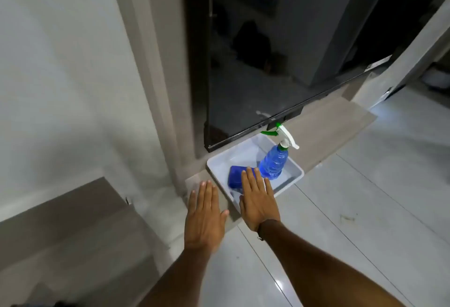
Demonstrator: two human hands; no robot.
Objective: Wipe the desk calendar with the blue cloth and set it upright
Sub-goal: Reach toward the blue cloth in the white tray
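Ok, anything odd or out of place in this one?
No desk calendar is in view. The blue cloth lies in a white tray beside an upright spray bottle; both hands hover flat, empty.

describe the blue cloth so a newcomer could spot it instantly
Below the tall black glossy panel, a shallow white plastic tray sits on a grey ledge. The folded dark blue cloth lies in its near-left part, beside an upright clear blue spray bottle; the cloth is flat, opaque and soft.
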